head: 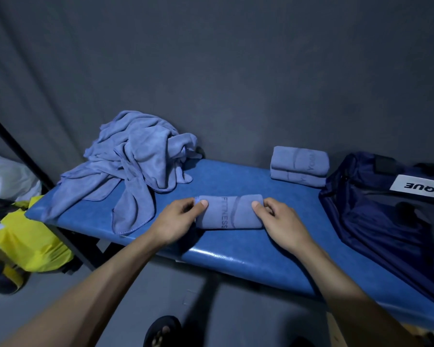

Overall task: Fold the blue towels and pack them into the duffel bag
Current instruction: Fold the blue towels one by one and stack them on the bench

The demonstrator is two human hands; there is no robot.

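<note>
Towel heap [133,156] left, folded stack [298,166] behind, duffel bag [386,209] right, on bench [248,256].

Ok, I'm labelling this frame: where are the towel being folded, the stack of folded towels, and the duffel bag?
towel being folded [229,212], head view, its middle by the lettering.
stack of folded towels [300,160], head view, top towel's upper face.
duffel bag [361,209], head view, its mesh side.

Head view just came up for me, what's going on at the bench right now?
A person is folding blue towels on a blue padded bench. The left hand and right hand each pinch an end of a folded towel lying in front of them. Two finished folded towels are stacked near the wall, beside the open navy duffel bag on the right. A heap of unfolded towels waits on the left.
</note>
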